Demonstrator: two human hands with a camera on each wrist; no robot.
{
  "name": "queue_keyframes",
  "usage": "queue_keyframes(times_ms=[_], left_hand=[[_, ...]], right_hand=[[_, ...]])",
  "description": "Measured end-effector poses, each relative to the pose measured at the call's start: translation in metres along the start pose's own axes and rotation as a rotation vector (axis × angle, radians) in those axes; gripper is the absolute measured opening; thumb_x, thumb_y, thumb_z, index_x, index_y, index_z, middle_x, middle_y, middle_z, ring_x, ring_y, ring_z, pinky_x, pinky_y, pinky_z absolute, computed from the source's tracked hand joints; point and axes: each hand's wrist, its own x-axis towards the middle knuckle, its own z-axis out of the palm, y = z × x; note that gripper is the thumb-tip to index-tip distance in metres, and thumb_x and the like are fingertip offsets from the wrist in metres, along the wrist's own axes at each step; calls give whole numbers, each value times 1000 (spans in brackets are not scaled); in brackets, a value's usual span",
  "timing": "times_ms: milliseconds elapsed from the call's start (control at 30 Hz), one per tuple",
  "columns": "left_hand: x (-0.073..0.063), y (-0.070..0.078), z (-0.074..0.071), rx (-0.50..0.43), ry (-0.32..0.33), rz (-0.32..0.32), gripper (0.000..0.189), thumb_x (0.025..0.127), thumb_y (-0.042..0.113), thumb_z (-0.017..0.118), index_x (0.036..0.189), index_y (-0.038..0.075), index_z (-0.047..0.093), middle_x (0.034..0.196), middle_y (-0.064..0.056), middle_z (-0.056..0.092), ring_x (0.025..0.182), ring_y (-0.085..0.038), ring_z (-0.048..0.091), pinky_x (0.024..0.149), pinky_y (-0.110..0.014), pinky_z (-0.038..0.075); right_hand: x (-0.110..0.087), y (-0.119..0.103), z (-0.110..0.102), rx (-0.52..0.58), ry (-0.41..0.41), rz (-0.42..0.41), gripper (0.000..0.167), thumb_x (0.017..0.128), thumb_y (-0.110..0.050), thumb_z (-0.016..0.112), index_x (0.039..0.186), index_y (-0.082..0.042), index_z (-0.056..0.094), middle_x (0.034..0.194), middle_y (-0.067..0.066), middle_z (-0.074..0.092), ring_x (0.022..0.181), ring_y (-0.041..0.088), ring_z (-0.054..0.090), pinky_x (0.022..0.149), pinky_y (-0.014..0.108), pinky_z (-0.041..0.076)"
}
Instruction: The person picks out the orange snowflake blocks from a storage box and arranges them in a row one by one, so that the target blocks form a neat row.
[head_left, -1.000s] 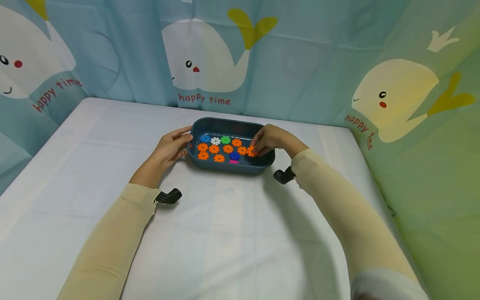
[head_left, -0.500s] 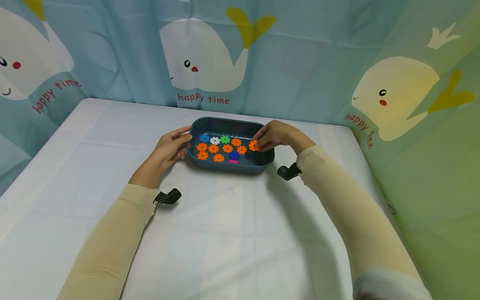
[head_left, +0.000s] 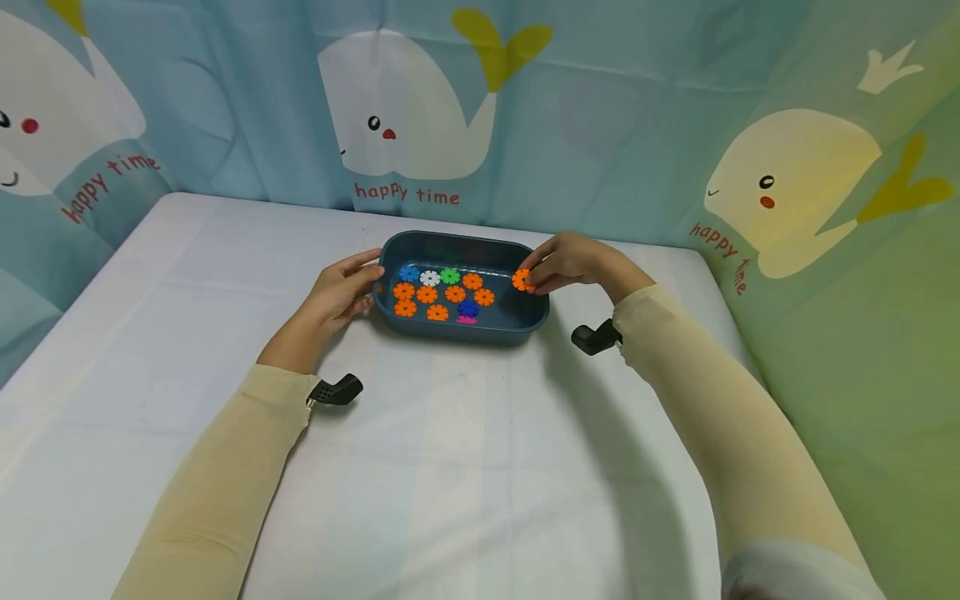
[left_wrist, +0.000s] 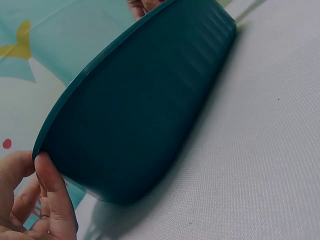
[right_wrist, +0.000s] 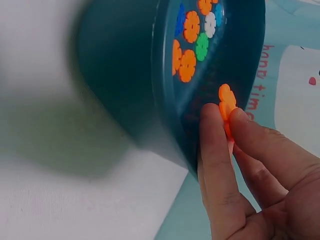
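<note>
A dark teal oval-cornered basin (head_left: 461,331) stands near the table's back edge. Its floor carries several orange snowflake discs (head_left: 437,312), along with a blue (head_left: 408,273), a white (head_left: 429,278), a green (head_left: 449,276), a dark blue (head_left: 468,308) and a pink one (head_left: 467,320). At the basin's left end my left hand (head_left: 339,293) grips the rim; in the left wrist view the thumb and a finger pinch that edge. Over the right end, my right hand (head_left: 573,265) pinches an orange snowflake disc (right_wrist: 227,102) between thumb and fingers, just inside the wall.
White cloth covers the table (head_left: 450,467). A blue curtain (head_left: 615,125) printed with whales hangs behind it, and a greenish part of it runs along the right side. Black wrist cameras (head_left: 337,389) sit at both cuffs.
My right hand has moved right and slightly back, carrying the orange snowflake disc from among the others towards the basin's right end. My left hand keeps its hold on the rim.
</note>
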Motion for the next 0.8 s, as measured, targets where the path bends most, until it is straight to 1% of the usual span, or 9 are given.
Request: queue_keyframes(times_ms=[167, 333, 467, 600, 800], left_hand=[[0, -1, -1, -12, 0, -4, 51, 98, 18, 63, 147, 17, 48, 108, -2, 55, 60, -7, 53, 45, -15, 42], [0, 2, -1, 2, 6, 1, 50, 98, 19, 63, 146, 18, 49, 110, -3, 56, 62, -6, 55, 45, -15, 42], [0, 2, -1, -2, 8, -3, 51, 98, 18, 63, 146, 18, 49, 108, -2, 57, 61, -6, 55, 44, -15, 41], [0, 1, 0, 4, -1, -8, 51, 98, 18, 62, 147, 18, 48, 109, -3, 56, 61, -5, 55, 44, -14, 41], [0, 1, 0, -6, 5, -6, 51, 98, 18, 62, 147, 18, 48, 110, -2, 56, 61, -5, 54, 44, -15, 40]], right_hand=[[-2, 1, -3, 28, 13, 7, 41, 94, 4, 60, 134, 11, 51, 88, 6, 68, 74, 11, 68, 79, 25, 58], [-2, 4, -5, 65, 49, 1, 39, 94, 6, 59, 132, 12, 52, 85, 6, 69, 72, 12, 68, 77, 25, 59], [-2, 6, -5, 96, 49, 3, 39, 94, 6, 59, 132, 12, 52, 84, 6, 69, 72, 13, 68, 77, 25, 59], [-4, 8, -7, 101, 52, 8, 40, 94, 5, 59, 133, 11, 51, 85, 6, 69, 71, 13, 68, 77, 25, 59], [-4, 9, -9, 104, 52, 1, 41, 95, 3, 59, 134, 11, 50, 85, 6, 69, 71, 13, 68, 77, 25, 59]])
